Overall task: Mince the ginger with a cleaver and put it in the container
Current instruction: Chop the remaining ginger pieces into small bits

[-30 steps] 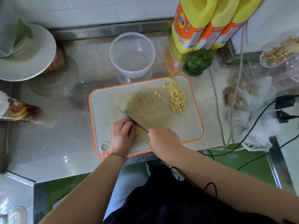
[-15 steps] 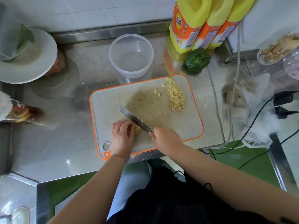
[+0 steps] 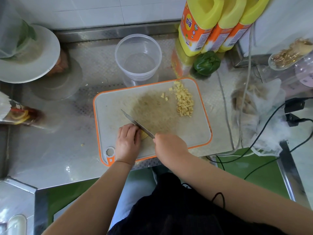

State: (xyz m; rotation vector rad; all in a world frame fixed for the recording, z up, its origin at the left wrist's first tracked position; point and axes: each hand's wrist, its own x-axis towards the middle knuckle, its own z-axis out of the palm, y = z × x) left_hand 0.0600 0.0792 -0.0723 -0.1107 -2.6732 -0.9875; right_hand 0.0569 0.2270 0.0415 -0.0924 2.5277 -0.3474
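Observation:
An orange-rimmed grey cutting board [image 3: 199,133] lies on the steel counter. A pile of diced ginger [image 3: 184,101] sits at its far right. My left hand [image 3: 127,141] presses a pale ginger piece [image 3: 144,135] onto the board's near edge, fingers curled. My right hand [image 3: 169,146] grips the handle of the cleaver [image 3: 135,122], whose blade runs edge-down right beside my left knuckles. A clear empty plastic container [image 3: 138,56] stands just behind the board.
Yellow oil bottles [image 3: 203,26] and a green pepper [image 3: 207,63] stand at the back right. A white plate [image 3: 42,65] is at the back left, a wrapped packet [image 3: 18,114] at the left. Plastic bags [image 3: 264,116] and black cables [image 3: 271,146] lie on the right.
The cleaver rose and tilted flat-side up half a second ago, then came back down edge-on beside my left fingers. Both hands stay in the same place on the board.

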